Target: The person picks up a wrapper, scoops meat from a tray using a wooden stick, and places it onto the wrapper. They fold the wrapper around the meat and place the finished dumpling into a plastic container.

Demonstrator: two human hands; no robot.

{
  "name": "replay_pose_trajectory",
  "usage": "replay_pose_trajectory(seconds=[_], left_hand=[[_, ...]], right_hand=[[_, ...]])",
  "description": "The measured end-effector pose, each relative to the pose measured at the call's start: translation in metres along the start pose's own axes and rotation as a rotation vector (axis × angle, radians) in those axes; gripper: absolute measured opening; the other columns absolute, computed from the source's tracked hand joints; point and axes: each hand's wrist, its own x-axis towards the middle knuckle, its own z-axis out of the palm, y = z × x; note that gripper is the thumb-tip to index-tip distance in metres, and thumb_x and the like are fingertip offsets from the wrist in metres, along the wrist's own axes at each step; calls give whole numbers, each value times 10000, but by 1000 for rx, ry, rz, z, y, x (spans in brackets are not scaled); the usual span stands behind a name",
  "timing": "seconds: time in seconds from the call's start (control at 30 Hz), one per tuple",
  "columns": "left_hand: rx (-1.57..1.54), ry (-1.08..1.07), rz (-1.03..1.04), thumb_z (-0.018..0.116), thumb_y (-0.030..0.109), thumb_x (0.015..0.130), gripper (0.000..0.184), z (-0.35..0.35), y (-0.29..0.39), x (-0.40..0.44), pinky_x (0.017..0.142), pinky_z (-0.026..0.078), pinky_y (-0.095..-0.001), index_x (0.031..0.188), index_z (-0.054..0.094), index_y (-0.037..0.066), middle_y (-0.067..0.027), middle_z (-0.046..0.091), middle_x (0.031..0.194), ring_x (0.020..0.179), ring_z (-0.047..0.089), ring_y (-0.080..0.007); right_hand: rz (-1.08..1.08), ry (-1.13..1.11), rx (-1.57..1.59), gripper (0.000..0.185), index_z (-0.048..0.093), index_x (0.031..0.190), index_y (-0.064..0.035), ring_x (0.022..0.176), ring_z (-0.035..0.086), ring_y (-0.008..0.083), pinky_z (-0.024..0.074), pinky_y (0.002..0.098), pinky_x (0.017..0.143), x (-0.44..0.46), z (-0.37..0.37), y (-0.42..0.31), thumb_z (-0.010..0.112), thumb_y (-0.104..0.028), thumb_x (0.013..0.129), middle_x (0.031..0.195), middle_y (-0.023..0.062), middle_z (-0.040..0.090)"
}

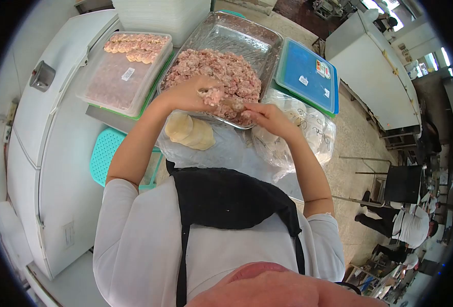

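A metal tray (273,38) holds a heap of raw minced meat (211,64). Over its near edge, my left hand (193,94) is curled around a lump of minced meat (212,96); whether a wrapper lies under the lump I cannot tell. Facing it, my right hand (270,118) pinches a small spatula-like tool (235,105), its end smeared with meat and partly hidden. Just below the tray, round pale dough wrappers (189,131) lie overlapping on clear plastic. Beside my right wrist is a plastic bag of more pale rounds (308,128).
At the left, a clear-lidded box (116,82) has rows of filled dumplings (137,45) showing at its far end. A blue-lidded container (303,74) stands at the right. Below the table's left side is a turquoise stool (106,153). Another person (408,225) is farther off right.
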Motion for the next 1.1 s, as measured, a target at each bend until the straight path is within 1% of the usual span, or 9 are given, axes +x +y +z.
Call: replay_pose_trajectory(seconds=[0.07,0.2,0.3,0.4,0.5,0.63,0.7,0.83,1.1], left_hand=[[-99,63,-163,804,294,705,492,3,-6,3,896,463,-336,1077,641,17,-114,654,1054,987,600,-190],[-411,304,-521,803,338,718,516,14,-21,3,920,452,-348,1079,637,9,-125,654,1087,1041,589,-212],[-519,133,-424,774,335,741,575,34,-75,8,881,498,-342,1180,603,5,-169,661,1032,982,636,-211],[-204,357,-313,760,390,760,709,32,-41,0,996,439,-380,1304,516,7,-234,593,1223,1167,571,-281],[-366,279,-398,749,397,767,751,24,-49,-10,1063,370,-386,1374,461,62,-209,510,1366,1289,476,-316],[-279,414,-123,748,355,764,677,4,-5,-16,1031,390,-356,1350,503,122,-143,572,1311,1239,524,-296],[-257,337,112,752,201,769,459,2,-4,-13,901,466,-342,1176,578,79,-100,610,1152,983,601,-189],[-239,142,6,779,198,741,441,1,-11,-11,907,463,-346,1125,607,67,-101,619,1156,1038,594,-218],[-118,275,-88,779,422,713,715,-9,-49,-18,998,416,-397,1256,555,14,-227,583,1224,1154,546,-346]], right_hand=[[-248,138,-79,313,626,1197,-51,711,603,197,481,346,649,9,-9,15,595,-233,944,826,62,654],[-87,435,-686,251,636,1141,-107,813,628,341,509,405,689,-1,-17,-38,594,-209,916,888,121,632],[-261,421,-610,264,623,1159,-121,799,635,335,510,417,678,3,13,-34,590,-211,912,920,122,640],[-26,270,-706,275,616,1163,-126,811,643,342,516,429,674,14,4,10,579,-236,914,904,147,655],[129,156,-802,287,633,1159,-107,839,640,352,514,422,692,1,-21,4,559,-255,925,905,188,668],[81,214,-343,304,643,1163,-55,924,656,302,501,356,805,-21,-35,-33,572,-245,937,1024,185,680],[45,238,-103,312,640,1168,-39,955,658,282,490,336,846,-23,-26,-46,578,-243,940,1057,180,681],[-101,139,-91,335,615,1198,-27,977,654,250,482,318,869,-13,0,-50,598,-235,937,1134,170,664],[-166,384,-688,238,666,1089,-63,726,607,332,486,380,643,-11,13,-107,612,-207,909,772,134,594]])
